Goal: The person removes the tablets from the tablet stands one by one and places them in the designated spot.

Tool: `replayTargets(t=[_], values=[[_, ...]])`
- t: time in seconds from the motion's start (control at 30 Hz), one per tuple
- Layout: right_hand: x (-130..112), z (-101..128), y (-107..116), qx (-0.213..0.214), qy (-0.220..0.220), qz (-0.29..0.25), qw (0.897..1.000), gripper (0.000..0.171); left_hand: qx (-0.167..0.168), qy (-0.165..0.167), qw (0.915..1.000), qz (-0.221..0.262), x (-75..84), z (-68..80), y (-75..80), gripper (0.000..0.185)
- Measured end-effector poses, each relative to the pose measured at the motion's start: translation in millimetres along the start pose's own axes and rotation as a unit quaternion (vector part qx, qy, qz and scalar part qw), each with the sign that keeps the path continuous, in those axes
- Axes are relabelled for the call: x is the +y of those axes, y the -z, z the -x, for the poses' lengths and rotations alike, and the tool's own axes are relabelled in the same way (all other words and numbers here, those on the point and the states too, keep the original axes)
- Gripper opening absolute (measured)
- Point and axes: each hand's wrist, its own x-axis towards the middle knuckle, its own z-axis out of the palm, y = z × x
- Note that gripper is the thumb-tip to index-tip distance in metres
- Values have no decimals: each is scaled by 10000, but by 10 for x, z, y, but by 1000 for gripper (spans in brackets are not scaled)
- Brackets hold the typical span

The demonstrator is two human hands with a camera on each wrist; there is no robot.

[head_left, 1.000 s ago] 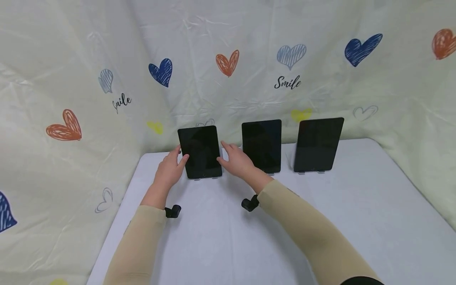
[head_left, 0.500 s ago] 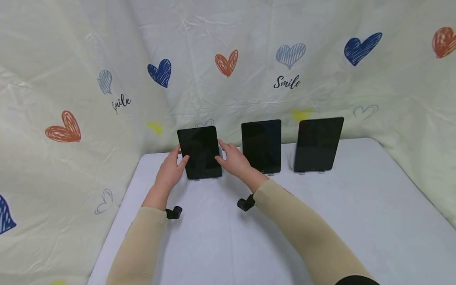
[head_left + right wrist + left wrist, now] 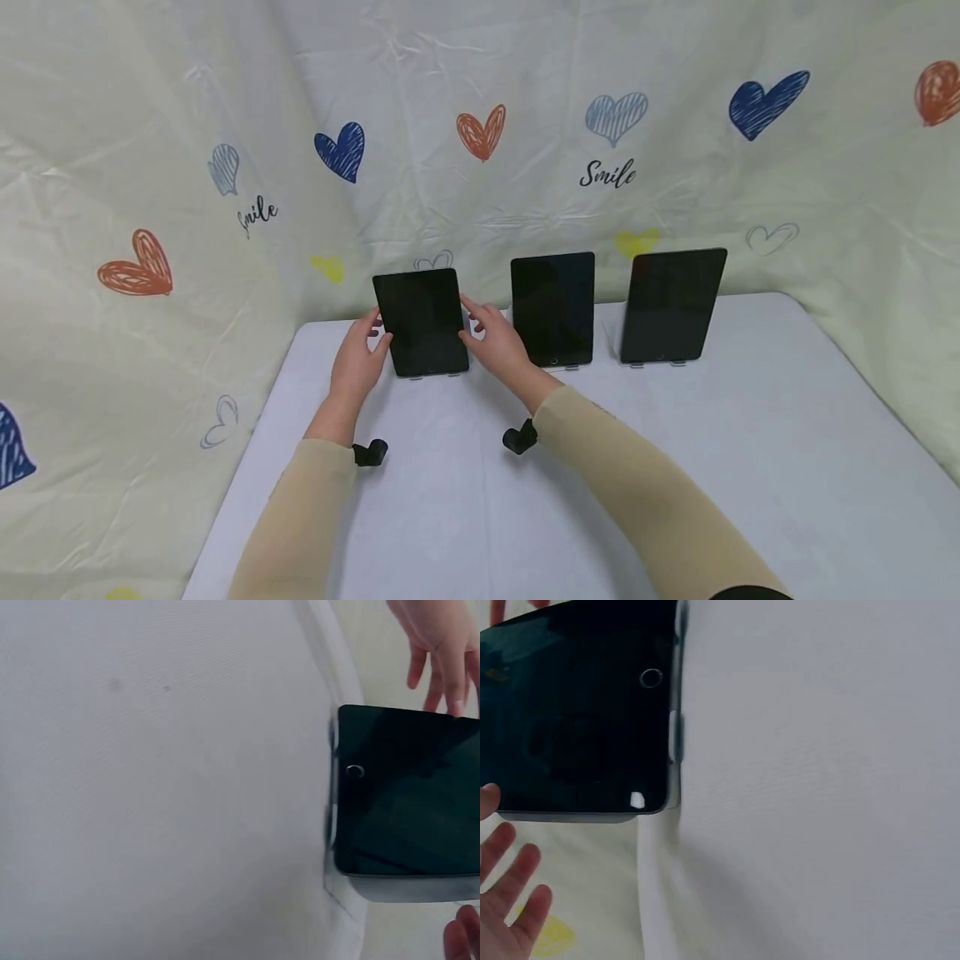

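Observation:
In the head view a black tablet [image 3: 422, 323] leans back on a stand with small clear tabs at its lower edge. My left hand [image 3: 358, 358] is at its left side, the thumb tip at the front edge. Spread fingers of that hand [image 3: 514, 900] show beside the tablet in the left wrist view. On the other side my right hand [image 3: 501, 346] has its thumb at the right edge and its forefinger extended near the upper edge. Two fingertips [image 3: 465, 934] of it appear apart from the tablet in the right wrist view.
A second tablet [image 3: 552, 308] and a third tablet [image 3: 672, 305] stand in a row to the right, propped the same way. They are near the back edge of the white-covered table [image 3: 600, 500]. Behind hangs a curtain [image 3: 405, 183] printed with hearts.
Both thumbs have shifted outward from the front of the left tablet to its edges. That tablet's top edge sits slightly lower than a second ago. The other two tablets stay in place.

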Motion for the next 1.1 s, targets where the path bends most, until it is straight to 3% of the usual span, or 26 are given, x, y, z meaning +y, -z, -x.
replayTargets(t=[0.33,0.57,0.8,1.1], values=[[62,40,-132,695,462,16,9965,61,779,-58,9963,346,-13,63,-38,47],[59,34,-170,897,311,-143,9954,58,1071,117,9908,814,-8,70,-105,47],[56,30,-182,972,116,-574,9935,57,1379,89,9816,1321,-9,95,-153,47],[33,76,-206,1110,17,-1058,9882,54,1517,201,9720,1784,7,144,-184,46]])
